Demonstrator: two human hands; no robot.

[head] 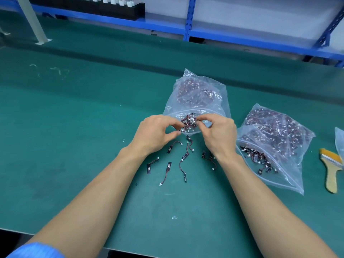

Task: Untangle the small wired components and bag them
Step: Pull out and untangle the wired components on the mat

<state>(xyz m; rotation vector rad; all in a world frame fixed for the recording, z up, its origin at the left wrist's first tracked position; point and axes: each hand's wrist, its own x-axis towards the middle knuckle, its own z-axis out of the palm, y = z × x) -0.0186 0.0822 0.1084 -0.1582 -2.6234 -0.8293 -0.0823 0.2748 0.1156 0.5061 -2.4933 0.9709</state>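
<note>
A tangled clump of small wired components (188, 122) hangs between my hands just above the green mat. My left hand (156, 133) pinches its left side and my right hand (217, 134) pinches its right side. Behind the clump lies a clear plastic bag (195, 94) partly filled with the same parts, its mouth facing me. Several separated components (183, 157), each a black tab on a short red-black wire with a white plug, lie scattered on the mat below my hands.
A second clear bag (275, 144) full of components lies to the right, with parts spilling at its mouth. A yellow-bristled brush (332, 166) lies at the far right beside the edge of another bag (339, 140). Blue shelving (188, 21) stands behind the green table (74, 127).
</note>
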